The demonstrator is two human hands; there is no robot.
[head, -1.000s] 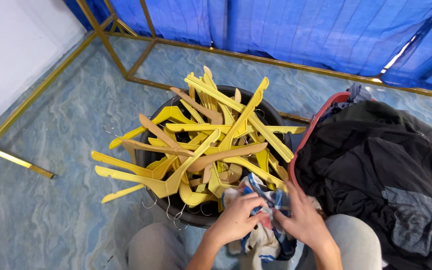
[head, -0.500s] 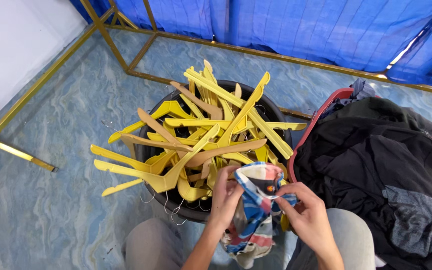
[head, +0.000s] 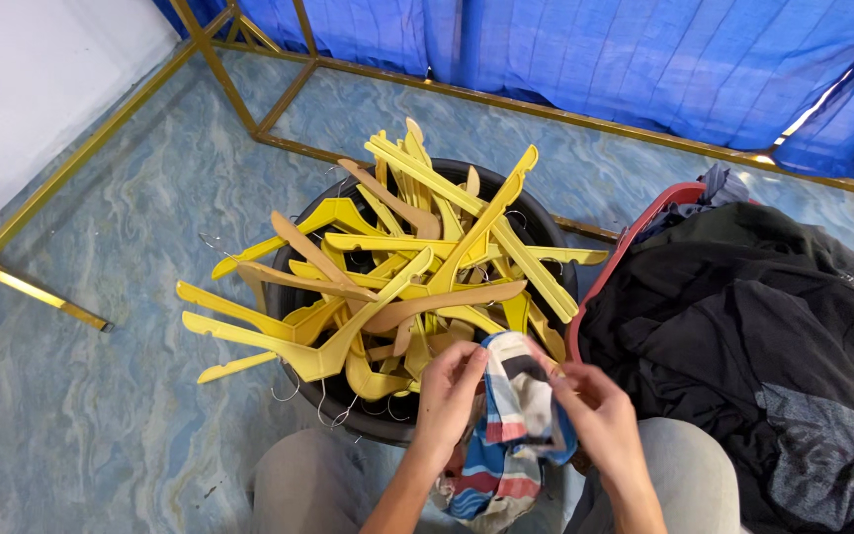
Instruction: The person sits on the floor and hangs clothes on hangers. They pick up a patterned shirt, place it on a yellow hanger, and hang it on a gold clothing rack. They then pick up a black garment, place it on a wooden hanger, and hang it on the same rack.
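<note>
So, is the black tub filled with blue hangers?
No, the hangers piled in the black tub are yellow, with a few tan ones; the only blue there is in the striped cloth held by both hands.

A single head-worn camera looks steeply down and slightly forward from above the person's lap. The knees and both forearms enter at the bottom edge, close to the lens. The black tub point(head: 546, 213) of yellow hangers point(head: 417, 267) fills the centre, the floor point(head: 101, 396) the left, and blue sheeting point(head: 595, 59) the top, farthest away.
</note>
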